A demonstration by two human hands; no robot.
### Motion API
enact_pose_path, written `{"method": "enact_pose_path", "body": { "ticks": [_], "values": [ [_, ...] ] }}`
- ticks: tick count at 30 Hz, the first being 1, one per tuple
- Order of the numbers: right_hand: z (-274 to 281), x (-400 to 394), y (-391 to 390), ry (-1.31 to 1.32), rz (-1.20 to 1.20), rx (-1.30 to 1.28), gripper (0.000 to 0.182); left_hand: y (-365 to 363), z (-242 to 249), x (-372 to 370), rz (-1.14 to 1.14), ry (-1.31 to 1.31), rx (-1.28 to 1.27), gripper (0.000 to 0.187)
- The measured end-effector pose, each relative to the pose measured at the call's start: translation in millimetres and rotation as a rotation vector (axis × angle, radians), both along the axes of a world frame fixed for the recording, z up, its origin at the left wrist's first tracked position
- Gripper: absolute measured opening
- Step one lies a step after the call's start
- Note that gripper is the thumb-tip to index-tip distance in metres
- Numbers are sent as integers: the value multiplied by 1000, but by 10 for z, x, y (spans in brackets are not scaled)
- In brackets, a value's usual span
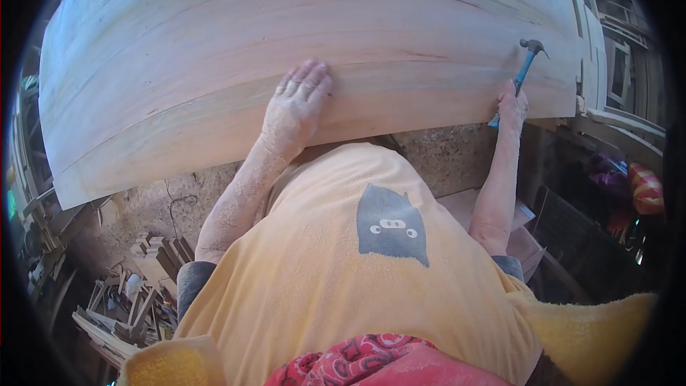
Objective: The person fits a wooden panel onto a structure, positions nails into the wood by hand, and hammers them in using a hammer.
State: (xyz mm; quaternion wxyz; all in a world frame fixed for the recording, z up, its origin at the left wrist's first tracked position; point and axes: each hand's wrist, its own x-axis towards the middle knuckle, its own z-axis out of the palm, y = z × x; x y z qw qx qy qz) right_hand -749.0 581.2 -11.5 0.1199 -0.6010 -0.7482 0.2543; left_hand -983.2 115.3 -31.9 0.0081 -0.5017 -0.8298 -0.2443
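Observation:
A large pale wooden sheet (400, 21) spreads across the upper half of the view. Near the sheet's front edge, my left hand (296, 104) lies flat on the wood, fingers stretched out and dusty. On the right, my right hand (512, 106) is wrapped round the blue handle of a claw hammer (527, 68). The hammer's dark metal head points away from me, over the sheet's right part. The end of the handle shows below my fist.
Wood offcuts (136, 307) lie in a heap at lower left, beside stacked wooden blocks (161, 257). Wooden frames (622, 64) stand beyond the sheet's right edge. A pinkish box (525, 250) sits below my right arm. A red checked bundle (646, 189) is at far right.

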Motion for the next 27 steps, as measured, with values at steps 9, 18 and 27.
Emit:
{"method": "enact_pose_path", "body": {
  "ticks": [9,18,27],
  "values": [
    [43,-17,-78,33,-15,-17,52,103,44,132,-64,46,-18,41],
    [81,-16,-104,56,27,-25,47,501,149,526,-250,-72,-62,42],
    [116,137,-111,116,159,-75,46,381,52,443,149,45,-23,39]
  ]
}}
